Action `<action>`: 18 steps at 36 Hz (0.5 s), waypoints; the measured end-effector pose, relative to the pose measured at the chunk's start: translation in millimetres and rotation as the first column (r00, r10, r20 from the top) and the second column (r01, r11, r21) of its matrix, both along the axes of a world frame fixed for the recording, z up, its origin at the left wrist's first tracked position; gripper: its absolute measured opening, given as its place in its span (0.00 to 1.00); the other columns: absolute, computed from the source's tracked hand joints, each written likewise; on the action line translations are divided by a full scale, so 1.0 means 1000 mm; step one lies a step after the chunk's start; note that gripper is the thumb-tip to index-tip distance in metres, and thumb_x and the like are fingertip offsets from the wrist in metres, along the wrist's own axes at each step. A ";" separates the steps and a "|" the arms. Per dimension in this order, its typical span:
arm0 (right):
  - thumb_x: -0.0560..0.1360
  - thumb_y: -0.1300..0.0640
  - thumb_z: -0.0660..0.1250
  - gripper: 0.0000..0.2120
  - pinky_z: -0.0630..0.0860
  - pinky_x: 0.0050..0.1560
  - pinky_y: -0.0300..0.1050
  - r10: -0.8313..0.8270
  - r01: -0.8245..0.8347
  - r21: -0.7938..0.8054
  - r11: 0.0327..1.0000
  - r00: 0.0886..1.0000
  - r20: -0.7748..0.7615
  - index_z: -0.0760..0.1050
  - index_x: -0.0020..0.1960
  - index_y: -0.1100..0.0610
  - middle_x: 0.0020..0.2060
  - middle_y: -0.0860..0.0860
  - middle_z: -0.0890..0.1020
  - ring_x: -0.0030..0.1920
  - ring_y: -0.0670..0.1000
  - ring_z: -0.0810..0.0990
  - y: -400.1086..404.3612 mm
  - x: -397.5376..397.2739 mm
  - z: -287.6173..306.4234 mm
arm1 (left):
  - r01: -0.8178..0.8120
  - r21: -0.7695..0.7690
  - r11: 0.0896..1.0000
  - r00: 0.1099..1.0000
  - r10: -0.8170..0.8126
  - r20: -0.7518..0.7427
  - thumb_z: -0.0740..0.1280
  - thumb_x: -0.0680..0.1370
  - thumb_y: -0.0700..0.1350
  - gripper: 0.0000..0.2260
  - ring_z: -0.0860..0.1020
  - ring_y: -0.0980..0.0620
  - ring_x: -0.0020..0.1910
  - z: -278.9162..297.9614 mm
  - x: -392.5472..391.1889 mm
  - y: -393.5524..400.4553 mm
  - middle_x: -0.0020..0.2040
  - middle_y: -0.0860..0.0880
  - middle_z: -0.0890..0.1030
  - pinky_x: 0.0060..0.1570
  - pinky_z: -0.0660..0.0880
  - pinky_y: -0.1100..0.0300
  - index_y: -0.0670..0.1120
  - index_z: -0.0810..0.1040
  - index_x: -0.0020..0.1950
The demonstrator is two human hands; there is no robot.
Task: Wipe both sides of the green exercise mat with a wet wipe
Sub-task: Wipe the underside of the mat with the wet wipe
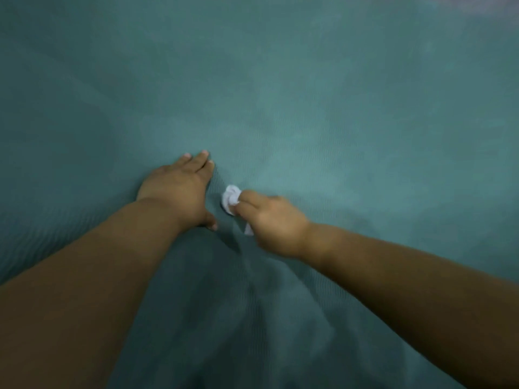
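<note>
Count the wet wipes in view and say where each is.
1: a crumpled white wet wipe gripped in the right hand, against the green mat. No others are visible.

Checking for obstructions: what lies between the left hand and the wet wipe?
Only a bare strip of green mat separates the left hand from the wet wipe, seen in the head view.

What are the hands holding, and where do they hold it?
The right hand grips a bunched white wet wipe by its near end. The left hand holds nothing.

One green mat (309,108), one white wipe (230,199), two hands: left hand (179,189), right hand (269,223).
</note>
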State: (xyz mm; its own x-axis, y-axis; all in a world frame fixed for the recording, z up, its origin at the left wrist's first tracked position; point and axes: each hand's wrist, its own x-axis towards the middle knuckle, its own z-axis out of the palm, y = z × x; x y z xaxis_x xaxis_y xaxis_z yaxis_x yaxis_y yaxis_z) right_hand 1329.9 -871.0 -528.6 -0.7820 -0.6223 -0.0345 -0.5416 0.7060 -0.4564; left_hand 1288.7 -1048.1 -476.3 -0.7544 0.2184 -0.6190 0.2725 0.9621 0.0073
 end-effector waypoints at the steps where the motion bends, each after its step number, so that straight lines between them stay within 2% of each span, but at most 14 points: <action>1: 0.55 0.66 0.79 0.30 0.74 0.36 0.42 0.029 -0.030 0.024 0.999 0.999 0.033 0.78 0.56 0.64 0.48 0.58 0.82 0.38 0.56 0.82 0.006 -0.007 0.001 | 0.001 -0.005 1.000 1.000 -0.001 -0.001 0.71 0.67 0.64 0.51 0.46 0.52 0.77 0.000 0.001 -0.001 0.78 0.53 0.41 0.74 0.51 0.54 0.48 0.45 0.78; 2: 0.63 0.65 0.76 0.26 0.75 0.38 0.40 -0.001 -0.002 0.064 0.998 0.999 0.042 0.77 0.60 0.62 0.52 0.57 0.81 0.42 0.56 0.82 0.012 -0.018 0.006 | 0.002 -0.009 1.000 1.000 -0.002 -0.004 0.71 0.68 0.64 0.50 0.47 0.51 0.77 0.001 0.002 -0.002 0.78 0.53 0.42 0.74 0.51 0.54 0.48 0.46 0.78; 3: 0.71 0.63 0.70 0.22 0.72 0.46 0.37 -0.064 0.061 0.106 0.992 0.998 0.029 0.73 0.64 0.59 0.58 0.56 0.78 0.48 0.54 0.80 0.020 -0.031 0.010 | 0.004 -0.015 1.000 1.000 -0.004 -0.006 0.70 0.68 0.64 0.48 0.47 0.51 0.77 0.002 0.004 -0.003 0.78 0.53 0.43 0.74 0.51 0.54 0.48 0.48 0.78; 4: 0.77 0.61 0.63 0.19 0.68 0.50 0.34 -0.178 0.175 0.108 0.979 0.984 0.023 0.70 0.68 0.57 0.63 0.54 0.75 0.51 0.51 0.78 0.034 -0.046 0.012 | 0.007 -0.021 1.000 1.000 -0.007 -0.005 0.70 0.69 0.64 0.47 0.48 0.51 0.77 0.003 0.005 -0.003 0.78 0.52 0.44 0.74 0.51 0.54 0.48 0.49 0.78; 6: 0.79 0.60 0.60 0.19 0.65 0.52 0.27 -0.468 0.463 0.120 0.878 0.883 0.018 0.68 0.69 0.57 0.65 0.55 0.73 0.55 0.48 0.75 0.064 -0.074 0.020 | 0.023 -0.038 0.999 1.000 -0.023 0.005 0.69 0.70 0.63 0.45 0.48 0.49 0.77 0.004 0.007 -0.002 0.78 0.51 0.44 0.74 0.50 0.53 0.48 0.49 0.78; 8: 0.76 0.64 0.62 0.18 0.66 0.57 0.38 -0.657 0.645 0.185 0.741 0.754 0.003 0.70 0.66 0.62 0.63 0.60 0.74 0.60 0.56 0.74 0.082 -0.087 0.024 | 0.061 -0.064 0.996 0.998 -0.060 0.026 0.68 0.71 0.63 0.45 0.47 0.47 0.77 0.003 0.007 0.000 0.78 0.50 0.44 0.74 0.49 0.53 0.46 0.49 0.78; 10: 0.75 0.64 0.64 0.20 0.64 0.59 0.41 -0.720 0.707 0.188 0.682 0.694 0.003 0.69 0.66 0.64 0.63 0.61 0.73 0.63 0.59 0.72 0.080 -0.082 0.017 | 0.102 -0.095 0.990 0.993 -0.096 0.061 0.68 0.70 0.64 0.47 0.46 0.45 0.77 0.002 0.006 0.000 0.78 0.48 0.42 0.75 0.49 0.52 0.45 0.47 0.78; 12: 0.74 0.64 0.65 0.24 0.61 0.65 0.38 -0.725 0.718 0.124 0.685 0.688 0.028 0.68 0.69 0.62 0.69 0.58 0.69 0.68 0.56 0.68 0.061 -0.061 0.007 | 0.144 -0.128 0.981 0.986 -0.132 0.099 0.70 0.68 0.65 0.51 0.45 0.44 0.77 0.003 0.004 -0.001 0.78 0.46 0.40 0.75 0.49 0.52 0.44 0.44 0.78; 14: 0.72 0.67 0.65 0.27 0.63 0.67 0.40 -0.634 0.634 0.027 0.773 0.771 0.060 0.66 0.71 0.61 0.70 0.58 0.68 0.67 0.57 0.71 0.032 -0.024 -0.001 | 0.174 -0.143 0.974 0.980 -0.157 0.120 0.71 0.66 0.66 0.54 0.45 0.43 0.77 0.005 0.003 -0.002 0.78 0.46 0.39 0.75 0.49 0.52 0.44 0.42 0.78; 16: 0.65 0.70 0.69 0.30 0.72 0.61 0.48 -0.410 0.413 -0.062 0.909 0.910 0.058 0.70 0.67 0.66 0.64 0.62 0.74 0.59 0.62 0.78 0.002 0.024 -0.005 | 0.180 -0.143 0.973 0.980 -0.165 0.111 0.71 0.65 0.67 0.55 0.46 0.43 0.77 0.006 0.004 -0.003 0.78 0.45 0.39 0.74 0.50 0.52 0.44 0.42 0.78; 18: 0.57 0.71 0.75 0.32 0.78 0.48 0.50 -0.209 0.214 -0.078 0.974 0.975 0.076 0.75 0.61 0.68 0.57 0.63 0.79 0.51 0.61 0.82 -0.017 0.068 -0.004 | 0.168 -0.143 0.975 0.983 -0.155 0.096 0.71 0.66 0.66 0.54 0.46 0.44 0.77 0.007 0.008 -0.003 0.78 0.46 0.39 0.74 0.49 0.52 0.45 0.42 0.78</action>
